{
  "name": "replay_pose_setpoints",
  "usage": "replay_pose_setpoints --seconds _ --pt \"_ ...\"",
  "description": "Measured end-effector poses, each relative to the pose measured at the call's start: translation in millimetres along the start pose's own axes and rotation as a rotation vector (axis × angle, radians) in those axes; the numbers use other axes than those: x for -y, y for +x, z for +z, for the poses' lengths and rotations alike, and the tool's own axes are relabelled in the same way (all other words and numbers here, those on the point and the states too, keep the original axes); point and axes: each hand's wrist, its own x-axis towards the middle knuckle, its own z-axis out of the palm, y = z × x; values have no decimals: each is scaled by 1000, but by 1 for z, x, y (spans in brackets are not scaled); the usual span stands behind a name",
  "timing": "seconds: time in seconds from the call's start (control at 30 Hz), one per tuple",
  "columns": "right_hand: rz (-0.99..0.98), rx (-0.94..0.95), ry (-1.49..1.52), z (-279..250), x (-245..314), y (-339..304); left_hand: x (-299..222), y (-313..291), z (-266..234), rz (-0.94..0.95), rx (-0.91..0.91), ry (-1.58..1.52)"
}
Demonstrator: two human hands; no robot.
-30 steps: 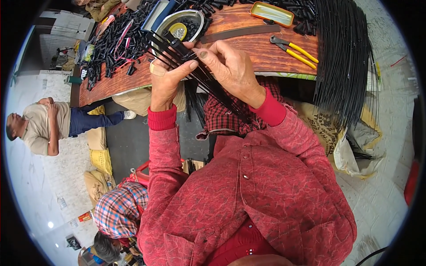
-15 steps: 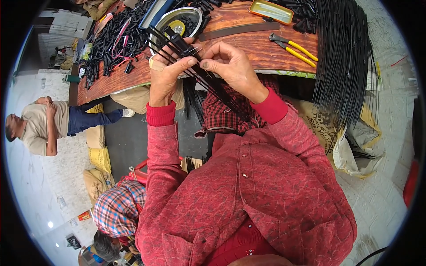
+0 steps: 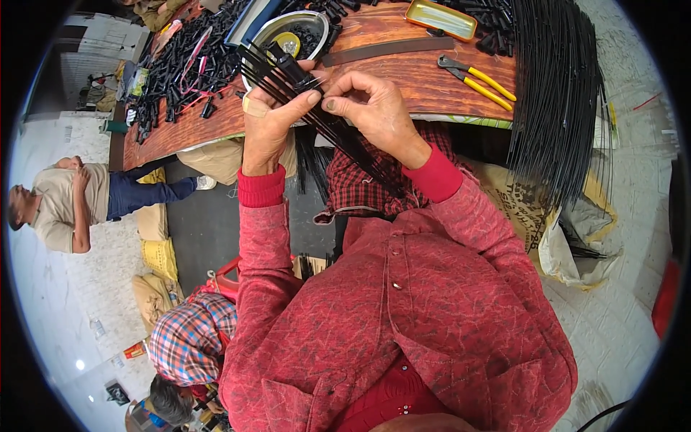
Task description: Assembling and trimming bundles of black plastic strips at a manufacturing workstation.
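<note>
My left hand is closed around a bundle of thin black ribs that looks like an umbrella frame. Its thicker black hub sticks up past my thumb. The long ends slant down to the right over the checked cloth on my lap, while shorter ends fan out at the upper left. Close to the hub, my right hand has thumb and forefinger pinched together. A faint pale line shows by these fingertips, too fine to identify.
On the wooden table lie yellow-handled pliers, a dark flat strip, a yellow tin, a metal bowl and piled black parts. Long black rods hang off its right side. Two other people are at the left.
The rib bundle has turned slightly in my left hand, and its upper ends look more spread. My right hand has shifted a little left, still pinched by the hub.
</note>
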Motion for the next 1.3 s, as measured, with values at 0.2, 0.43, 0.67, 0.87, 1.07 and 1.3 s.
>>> replay_pose_setpoints --seconds 0.2,0.43,0.67,0.87,1.07,1.3 --pt "91 -1 22 0 -1 1 -13 -8 18 -26 -65 11" --pt "107 -4 71 -1 -5 2 -17 -9 31 -2 -124 90" --pt "186 27 135 -6 4 1 -17 -9 29 22 -110 98" --pt "21 -13 174 5 4 -6 -16 -8 10 33 33 -165" --pt "-72 -144 -62 21 25 -15 -7 -8 -4 99 22 -233" --pt "-152 -114 -48 22 21 -18 -7 -13 -1 98 31 -168"
